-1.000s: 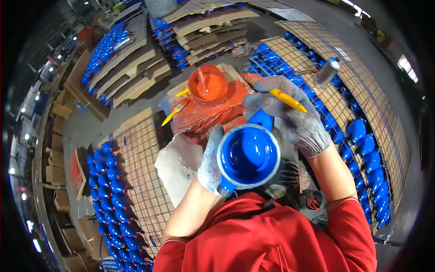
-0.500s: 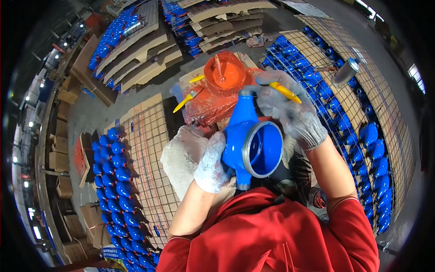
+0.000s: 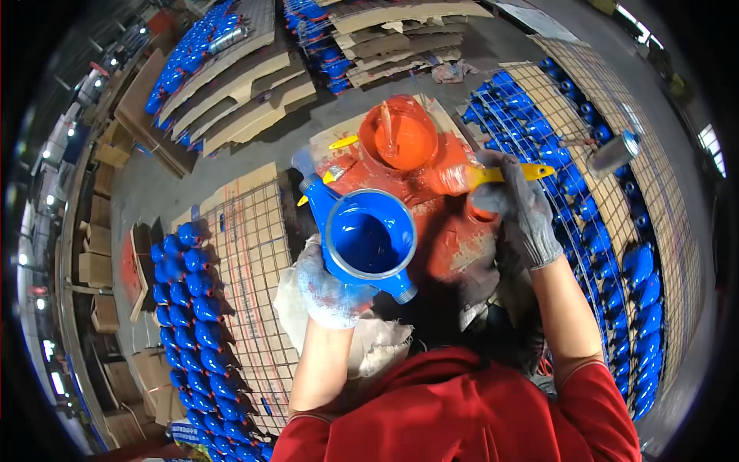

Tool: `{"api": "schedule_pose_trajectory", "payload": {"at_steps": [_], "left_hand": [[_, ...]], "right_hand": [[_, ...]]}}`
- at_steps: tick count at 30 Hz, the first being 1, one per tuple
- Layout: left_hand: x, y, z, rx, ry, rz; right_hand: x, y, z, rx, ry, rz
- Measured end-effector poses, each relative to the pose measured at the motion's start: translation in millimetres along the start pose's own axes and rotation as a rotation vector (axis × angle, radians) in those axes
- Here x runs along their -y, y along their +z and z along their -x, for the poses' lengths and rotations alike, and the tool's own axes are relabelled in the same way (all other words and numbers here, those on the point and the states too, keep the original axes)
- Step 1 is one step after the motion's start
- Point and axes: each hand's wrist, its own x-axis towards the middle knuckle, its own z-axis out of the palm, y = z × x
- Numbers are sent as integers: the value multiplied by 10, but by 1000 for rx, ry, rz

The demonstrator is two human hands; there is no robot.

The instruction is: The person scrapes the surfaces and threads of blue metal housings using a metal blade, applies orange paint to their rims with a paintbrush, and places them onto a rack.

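My left hand [image 3: 331,291], in a paint-smudged glove, is closed around a glossy blue cast pipe fitting [image 3: 332,250]. Its wide round mouth faces up toward me, and threaded ends stick out at upper left and lower right. In my gloved right hand [image 3: 525,212] is a paintbrush [image 3: 489,175] with a yellow handle. Its orange-red bristles point left, above the paint-covered surface and apart from the fitting. Behind both hands stands a bucket [image 3: 368,138] of orange-red paint, with a stick-like handle leaning in it.
Two more yellow-handled tools, one a brush [image 3: 332,175], lie left of the bucket. Blue fittings [image 3: 204,308] stand in rows on a mesh rack [image 3: 250,285] at left. More fill the right rack, where a metal can [image 3: 613,154] stands. Stacked cardboard sheets [image 3: 262,108] lie at the back.
The fitting has moved left and turned, so its mouth now faces up instead of right. My right hand has shifted right and down, and its brush now points left with bristles showing.
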Motion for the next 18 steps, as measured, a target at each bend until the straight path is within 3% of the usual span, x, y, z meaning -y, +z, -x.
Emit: {"api": "schedule_pose_trajectory", "payload": {"at_steps": [1, 3, 4, 7, 10, 14, 18], "left_hand": [[-41, -75, -69, -2, 10, 4], [-127, -278, -196, 316, -31, -281], [-163, -330, -267, 341, -93, -212], [-182, -359, -304, 366, -223, 74], [-157, -255, -286, 207, -109, 111], [-201, -281, -296, 86, -173, 64], [-187, -354, -309, 168, -152, 101]], "right_hand": [[-31, -12, -81, -87, -61, 155], [-12, 39, -203, -66, -53, 105], [-14, 64, -256, -68, -73, 122], [-87, 111, -462, -62, -102, 177], [-135, 131, -722, -34, -179, 308], [-338, 75, -1154, 69, -170, 588], [-699, 8, -1483, 55, -159, 930]]}}
